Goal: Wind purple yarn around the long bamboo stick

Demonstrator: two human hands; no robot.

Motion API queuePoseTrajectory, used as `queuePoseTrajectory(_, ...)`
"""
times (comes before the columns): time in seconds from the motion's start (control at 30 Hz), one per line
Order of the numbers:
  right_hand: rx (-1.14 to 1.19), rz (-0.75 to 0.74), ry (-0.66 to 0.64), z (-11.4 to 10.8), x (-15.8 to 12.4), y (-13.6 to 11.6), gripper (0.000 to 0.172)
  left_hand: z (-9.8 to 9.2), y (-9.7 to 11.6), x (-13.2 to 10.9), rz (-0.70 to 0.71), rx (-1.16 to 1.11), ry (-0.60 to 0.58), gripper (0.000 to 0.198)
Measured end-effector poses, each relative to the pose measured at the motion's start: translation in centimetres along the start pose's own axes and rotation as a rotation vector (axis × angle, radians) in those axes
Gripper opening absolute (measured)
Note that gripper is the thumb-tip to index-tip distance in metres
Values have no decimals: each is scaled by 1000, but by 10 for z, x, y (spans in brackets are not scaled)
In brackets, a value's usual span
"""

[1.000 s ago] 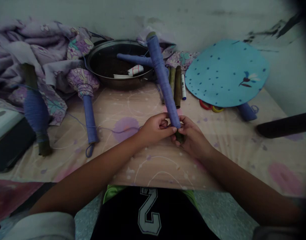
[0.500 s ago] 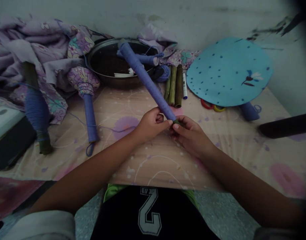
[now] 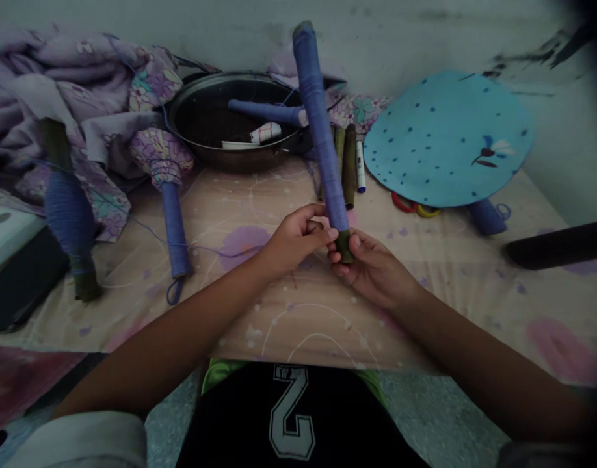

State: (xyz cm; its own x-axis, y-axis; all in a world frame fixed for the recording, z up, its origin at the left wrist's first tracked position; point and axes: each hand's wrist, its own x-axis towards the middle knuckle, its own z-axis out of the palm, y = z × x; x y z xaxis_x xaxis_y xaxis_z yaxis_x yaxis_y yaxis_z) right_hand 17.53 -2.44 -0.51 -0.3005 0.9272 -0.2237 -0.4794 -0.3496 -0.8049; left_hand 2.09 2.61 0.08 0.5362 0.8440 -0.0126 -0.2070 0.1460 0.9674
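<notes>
blue thread-wrapped stick (image 3: 320, 136) stands near upright, its green stub end (image 3: 344, 247) gripped in your right hand (image 3: 371, 270); left hand (image 3: 293, 237) half-closed, fingertips (image 3: 330, 233) on the wrap. pinch the stub firmly, hold the wrap snug at its base. steel pan (image 3: 230, 162) sits beyond.

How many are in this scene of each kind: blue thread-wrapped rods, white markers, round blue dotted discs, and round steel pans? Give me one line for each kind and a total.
Blue thread-wrapped rods: 5
White marker with blue cap: 1
Round sky-blue dotted disc: 1
Round steel pan: 1
Total: 8
</notes>
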Motion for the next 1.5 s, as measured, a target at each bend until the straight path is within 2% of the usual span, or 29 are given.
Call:
queuePoseTrajectory(0.27,-9,-56,59,4,1,-1,19,5,4,-4,-32,21,75,40)
queuePoseTrajectory(0.47,45,-26,42,2,1,0,19,6,3,-3,-14,7,90,41)
queuePoseTrajectory(0.73,66,-1,-7,-1,0,0,18,1,0,-2,18,55,24,37)
queuePoseTrajectory(0.9,55,34,-83,1,-3,-1,23,0,4,-5,20,11,-85,36)
queuePoseTrajectory(1.0,-18,29,-100,1,-2,-1,24,0,5,-6,10,53,-61,32)
queuePoseTrajectory(1.17,-170,-50,15,2,1,3,28,-2,5,-3,-5,200,2,23)
queuePoseTrajectory(1.33,-195,-76,166,4,3,6,37,-6,5,-1,20,307,52,18)
queuePoseTrajectory(1.5,-217,-107,144,3,0,4,25,-6,5,-2,46,348,59,21)
